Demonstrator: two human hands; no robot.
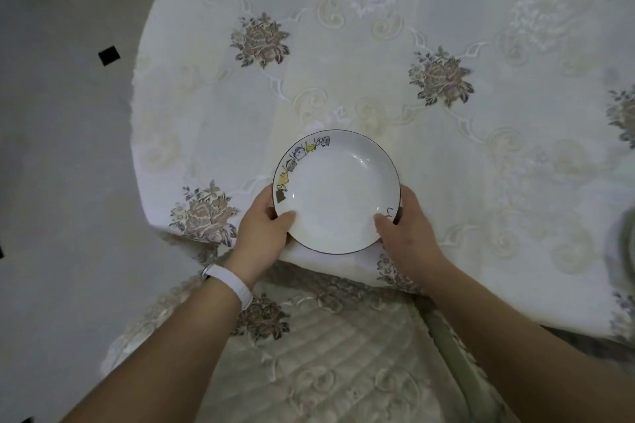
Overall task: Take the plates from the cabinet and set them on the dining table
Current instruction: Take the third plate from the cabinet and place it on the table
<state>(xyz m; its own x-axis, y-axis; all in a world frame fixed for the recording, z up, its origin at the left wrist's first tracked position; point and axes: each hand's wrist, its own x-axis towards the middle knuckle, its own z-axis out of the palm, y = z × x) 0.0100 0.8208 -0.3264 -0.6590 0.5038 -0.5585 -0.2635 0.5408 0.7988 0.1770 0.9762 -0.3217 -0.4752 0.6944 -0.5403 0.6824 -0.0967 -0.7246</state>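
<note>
At the near edge of the round surface (378, 62) I see one white plate (338, 192), thin dark line round its rim, small cartoon figures along its upper-left border. The left hand (263, 223) has it at the lower-left rim, thumb curled over onto the inner face, fingers hidden beneath; that grip is closed on the plate. The right hand (409, 230) mirrors it at the lower-right rim, thumb on top, grip likewise closed on the plate. Whether the plate's base touches the cloth or hangs just above it, I cannot tell. A pale tablecloth (446, 154) embroidered with flower clusters covers the surface and drapes over its edge. A white wristband (230, 285) sits on the left wrist. Below the plate is a chair seat (326, 354) in a similar embroidered cover. To the left lies pale floor (62, 148) with a small black inset tile (109, 55).
</note>
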